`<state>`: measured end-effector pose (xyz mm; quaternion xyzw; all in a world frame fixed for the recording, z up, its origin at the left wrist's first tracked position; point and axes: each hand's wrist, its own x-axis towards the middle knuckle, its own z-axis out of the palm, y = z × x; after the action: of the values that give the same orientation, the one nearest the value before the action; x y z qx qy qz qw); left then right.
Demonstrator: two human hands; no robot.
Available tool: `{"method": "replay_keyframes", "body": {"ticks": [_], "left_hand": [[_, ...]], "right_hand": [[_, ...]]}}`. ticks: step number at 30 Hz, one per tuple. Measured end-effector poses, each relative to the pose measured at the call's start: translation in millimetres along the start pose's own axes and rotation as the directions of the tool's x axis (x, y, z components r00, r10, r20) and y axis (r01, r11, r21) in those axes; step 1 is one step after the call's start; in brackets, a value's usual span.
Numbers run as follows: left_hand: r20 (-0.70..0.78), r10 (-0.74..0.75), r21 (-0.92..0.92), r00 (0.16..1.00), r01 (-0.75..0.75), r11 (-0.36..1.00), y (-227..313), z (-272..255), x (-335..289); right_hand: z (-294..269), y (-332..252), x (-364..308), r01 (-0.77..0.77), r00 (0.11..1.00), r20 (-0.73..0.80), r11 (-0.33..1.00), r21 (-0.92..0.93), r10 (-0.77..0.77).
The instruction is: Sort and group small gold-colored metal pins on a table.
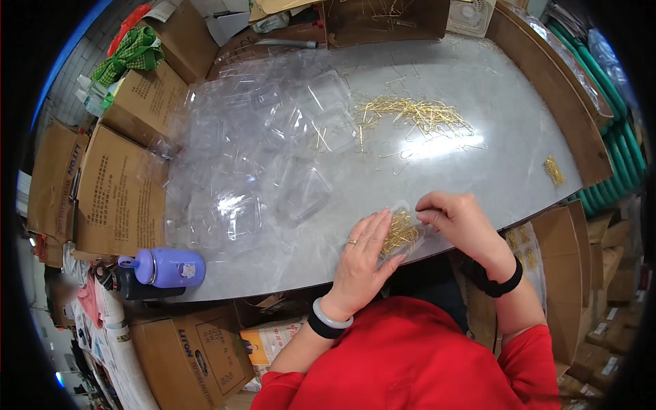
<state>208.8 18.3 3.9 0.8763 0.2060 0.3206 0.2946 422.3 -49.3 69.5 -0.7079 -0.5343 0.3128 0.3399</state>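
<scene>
Near the front edge of the table, a clear plastic pack holds a bundle of gold wire hooks. My left hand grips it from the left, with the long fingers along its side and the thumb at its near end. At the pack's right edge, my right hand is closed, its fingers curled and the fingertips pinched together. What lies between those fingertips is too small to make out. Beyond my hands, a loose pile of gold wire hooks is spread on the grey tabletop.
Many empty clear plastic shells cover the table's left half. A purple bottle lies at the front left corner. One small hook bundle rests at the right edge. Cardboard boxes line the left; a cardboard wall bounds the right.
</scene>
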Motion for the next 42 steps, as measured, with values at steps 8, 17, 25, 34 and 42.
{"method": "replay_keyframes", "body": {"ticks": [8, 17, 25, 34, 42], "left_hand": [[-0.001, -0.007, 0.005, 1.0, 0.007, 1.0, 0, 1, -1], [0.009, 0.034, 0.061, 0.999, -0.034, 0.998, 5, 0, -1], [-0.054, 0.088, 0.106, 0.995, -0.082, 0.991, 3, 8, -11], [-0.066, 0.048, 0.007, 0.997, -0.048, 0.999, -2, 0, -8], [-0.087, 0.009, -0.078, 0.996, -0.016, 0.997, -2, 0, -11]], "right_hand": [[5, 11, 6, 0.207, 0.974, -0.045, 0.948, -0.241, -0.224], [35, -4, -13, 0.29, 0.937, 0.083, 0.625, -0.724, -0.339], [24, 9, -22, 0.242, 0.958, -0.07, 0.917, -0.318, -0.278], [30, 3, -16, 0.513, 0.838, 0.037, 0.764, -0.39, -0.544], [63, 24, -25, 0.417, 0.824, -0.231, 0.829, -0.373, -0.518]]}}
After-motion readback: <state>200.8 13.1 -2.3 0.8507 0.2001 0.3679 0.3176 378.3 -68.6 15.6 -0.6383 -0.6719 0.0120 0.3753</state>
